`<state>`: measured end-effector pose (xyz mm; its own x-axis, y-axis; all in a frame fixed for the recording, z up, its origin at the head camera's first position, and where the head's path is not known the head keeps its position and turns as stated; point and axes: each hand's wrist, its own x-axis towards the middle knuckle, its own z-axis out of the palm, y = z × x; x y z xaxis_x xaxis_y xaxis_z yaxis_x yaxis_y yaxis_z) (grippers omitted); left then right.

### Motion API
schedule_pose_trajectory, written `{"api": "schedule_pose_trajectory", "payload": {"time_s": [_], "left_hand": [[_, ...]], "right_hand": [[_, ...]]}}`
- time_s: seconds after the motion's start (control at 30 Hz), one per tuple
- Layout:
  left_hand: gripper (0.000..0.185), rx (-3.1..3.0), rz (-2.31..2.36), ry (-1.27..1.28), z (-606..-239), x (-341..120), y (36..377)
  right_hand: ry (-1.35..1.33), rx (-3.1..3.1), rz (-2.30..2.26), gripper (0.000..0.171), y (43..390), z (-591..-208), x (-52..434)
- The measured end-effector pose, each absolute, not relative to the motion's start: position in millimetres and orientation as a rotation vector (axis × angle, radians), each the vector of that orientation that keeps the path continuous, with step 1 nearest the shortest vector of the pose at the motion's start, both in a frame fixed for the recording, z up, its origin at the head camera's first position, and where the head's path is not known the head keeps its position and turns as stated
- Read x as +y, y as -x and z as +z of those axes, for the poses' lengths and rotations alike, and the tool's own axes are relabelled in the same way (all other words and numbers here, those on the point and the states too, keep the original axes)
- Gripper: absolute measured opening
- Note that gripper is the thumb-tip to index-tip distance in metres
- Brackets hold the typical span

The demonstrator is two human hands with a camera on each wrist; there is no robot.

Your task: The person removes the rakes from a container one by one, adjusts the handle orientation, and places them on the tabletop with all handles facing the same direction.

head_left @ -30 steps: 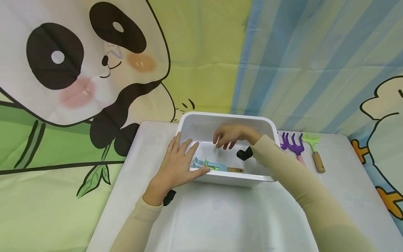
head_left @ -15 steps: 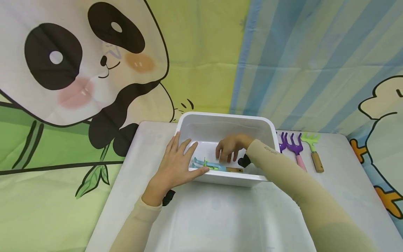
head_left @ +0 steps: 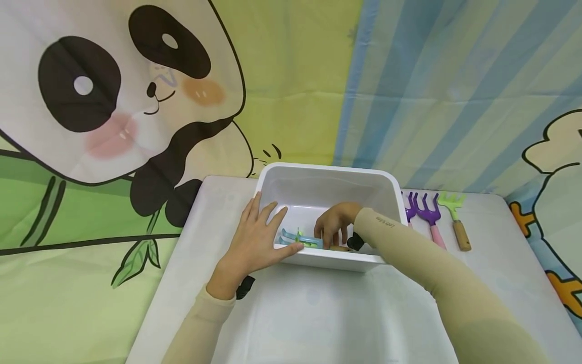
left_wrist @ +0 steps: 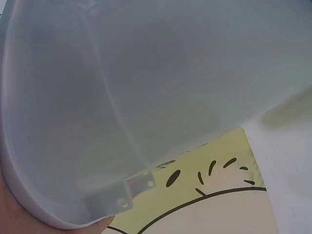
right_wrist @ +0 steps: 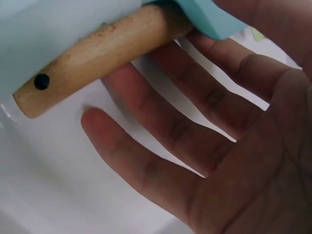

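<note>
A white plastic bin (head_left: 329,169) stands on the table with a light blue hand fork (head_left: 313,239) lying along its front wall. My right hand (head_left: 335,222) reaches down inside the bin at this fork. In the right wrist view, the fingers touch the underside of its wooden handle (right_wrist: 107,53) and the thumb is near the blue end; the thumb tip is out of frame. A small green piece (head_left: 300,238) shows at the blue tines, its kind unclear. My left hand (head_left: 256,237) rests on the bin's left front corner, fingers spread, thumb along the front rim.
Right of the bin lie purple hand forks (head_left: 428,215), one partly hidden by the rim, and a green hand rake (head_left: 460,222) with a wooden handle. The white table (head_left: 318,313) stretches in front. A printed cloth (head_left: 300,91) hangs behind.
My right hand has come down and towards the front wall of the bin, from above the floor to the wooden handle. The left hand has stayed at the rim.
</note>
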<state>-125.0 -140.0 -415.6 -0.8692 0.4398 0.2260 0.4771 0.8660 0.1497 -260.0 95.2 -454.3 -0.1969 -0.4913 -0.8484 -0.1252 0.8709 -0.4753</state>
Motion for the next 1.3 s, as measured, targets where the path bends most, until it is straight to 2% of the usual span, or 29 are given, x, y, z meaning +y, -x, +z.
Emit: {"api": "schedule_pose_trajectory", "payload": {"time_s": [0.33, 1.03, 1.3], "left_hand": [[0.098, -2.849, -0.301, 0.703, -416.6, -139.5, 125.9], [0.099, -2.834, -0.286, 0.712, -418.8, -139.6, 126.1], [0.098, -2.874, -0.293, 0.704, -416.6, -139.1, 126.1]], "right_hand": [[0.463, 1.729, -0.31, 0.026, 261.0, -457.0, 92.7], [0.45, 1.775, -0.388, 0.029, 267.4, -446.6, 98.8], [0.522, 1.899, -0.433, 0.038, 273.1, -437.0, 102.2]]}}
